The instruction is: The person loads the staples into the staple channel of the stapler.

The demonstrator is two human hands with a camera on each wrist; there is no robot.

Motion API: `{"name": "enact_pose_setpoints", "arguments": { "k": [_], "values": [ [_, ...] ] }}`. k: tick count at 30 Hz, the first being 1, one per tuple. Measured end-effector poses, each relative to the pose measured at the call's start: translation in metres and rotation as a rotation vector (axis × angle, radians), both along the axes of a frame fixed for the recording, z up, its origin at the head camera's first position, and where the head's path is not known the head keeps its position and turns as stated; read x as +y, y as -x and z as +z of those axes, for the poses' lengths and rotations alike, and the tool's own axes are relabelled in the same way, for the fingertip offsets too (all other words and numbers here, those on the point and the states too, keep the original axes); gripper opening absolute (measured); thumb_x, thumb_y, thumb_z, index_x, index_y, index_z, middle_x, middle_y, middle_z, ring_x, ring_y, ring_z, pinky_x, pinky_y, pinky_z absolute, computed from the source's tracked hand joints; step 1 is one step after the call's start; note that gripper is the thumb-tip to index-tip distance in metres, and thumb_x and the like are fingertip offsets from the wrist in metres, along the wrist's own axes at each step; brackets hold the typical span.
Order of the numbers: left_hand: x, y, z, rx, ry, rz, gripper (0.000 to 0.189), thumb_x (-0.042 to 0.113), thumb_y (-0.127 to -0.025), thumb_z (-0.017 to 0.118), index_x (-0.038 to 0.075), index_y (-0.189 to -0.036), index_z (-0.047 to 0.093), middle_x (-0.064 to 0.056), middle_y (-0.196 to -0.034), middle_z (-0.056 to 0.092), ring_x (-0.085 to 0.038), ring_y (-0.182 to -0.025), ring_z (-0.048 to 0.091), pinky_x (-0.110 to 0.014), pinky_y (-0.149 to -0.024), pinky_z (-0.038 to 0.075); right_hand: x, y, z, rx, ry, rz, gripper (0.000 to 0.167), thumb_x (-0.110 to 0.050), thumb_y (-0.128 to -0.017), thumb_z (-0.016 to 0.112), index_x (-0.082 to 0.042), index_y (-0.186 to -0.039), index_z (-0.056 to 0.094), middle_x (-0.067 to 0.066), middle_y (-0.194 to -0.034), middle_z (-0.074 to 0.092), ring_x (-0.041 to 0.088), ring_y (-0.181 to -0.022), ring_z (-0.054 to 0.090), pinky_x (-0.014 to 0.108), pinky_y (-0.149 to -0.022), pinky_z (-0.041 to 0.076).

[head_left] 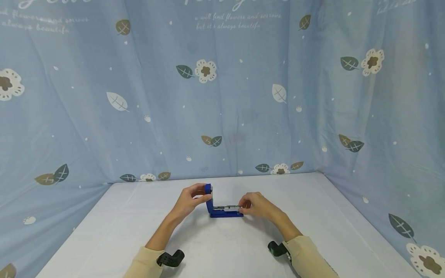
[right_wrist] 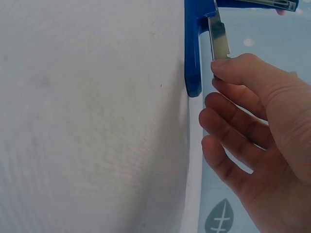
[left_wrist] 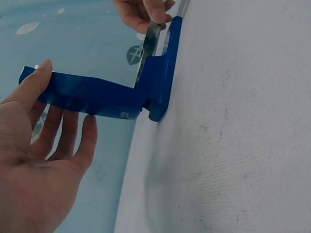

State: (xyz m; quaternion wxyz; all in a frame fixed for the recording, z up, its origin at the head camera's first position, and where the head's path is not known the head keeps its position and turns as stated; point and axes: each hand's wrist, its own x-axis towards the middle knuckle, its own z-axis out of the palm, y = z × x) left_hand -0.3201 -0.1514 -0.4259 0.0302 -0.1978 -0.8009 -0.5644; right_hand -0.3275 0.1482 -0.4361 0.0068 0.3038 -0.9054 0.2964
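Observation:
A blue stapler stands opened on the white table, its base [head_left: 226, 215] flat and its top arm [left_wrist: 97, 94] swung up to nearly a right angle. My left hand [head_left: 189, 199] holds that raised arm, thumb on one side and fingers on the other. Along the base runs the metal staple magazine [right_wrist: 218, 41], tilted slightly up from it. At the magazine's free end, my right hand [head_left: 258, 204] pinches the tip between thumb and index finger. The other fingers of the right hand curl loosely beside the base.
The white cloth-covered table [head_left: 222, 251] spreads around the stapler. Behind it and at both sides hangs a blue curtain [head_left: 236, 108] with leaves and flowers. Black wrist devices sit at the left cuff [head_left: 170, 258] and the right cuff [head_left: 277, 249].

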Motion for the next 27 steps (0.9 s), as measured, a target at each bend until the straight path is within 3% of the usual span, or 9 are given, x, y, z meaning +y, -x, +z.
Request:
{"name": "enact_pose_setpoints", "arguments": {
  "k": [9,22,27],
  "values": [
    [0.004,0.002,-0.007,-0.010,-0.034,-0.028,0.046,0.026,-0.086,0.076,0.017,-0.129,0.061,-0.006,-0.122,0.068,-0.022,-0.118,0.061,-0.033,-0.096,0.053,0.002,-0.001,-0.001,-0.011,-0.008,-0.012,0.017,-0.023,-0.087,0.074,-0.010,-0.098,0.073,-0.009,-0.084,0.066,0.006,-0.077,0.059,0.019,-0.070,0.052],
    [0.017,0.002,-0.005,0.023,-0.041,-0.042,0.044,0.021,-0.085,0.077,0.017,-0.126,0.062,-0.006,-0.120,0.068,-0.024,-0.116,0.061,-0.043,-0.100,0.052,0.000,-0.002,0.002,-0.006,-0.005,-0.006,0.012,-0.020,-0.087,0.074,-0.012,-0.096,0.072,-0.007,-0.084,0.066,0.008,-0.078,0.058,0.020,-0.069,0.051],
    [0.025,0.002,-0.002,0.013,-0.008,-0.062,0.042,0.024,-0.085,0.078,0.020,-0.124,0.064,-0.005,-0.121,0.066,-0.025,-0.113,0.061,-0.040,-0.093,0.055,0.000,0.000,0.002,-0.005,-0.009,-0.006,0.013,-0.022,-0.088,0.074,-0.013,-0.097,0.072,-0.008,-0.084,0.066,0.007,-0.078,0.058,0.020,-0.070,0.051]
  ]
}}
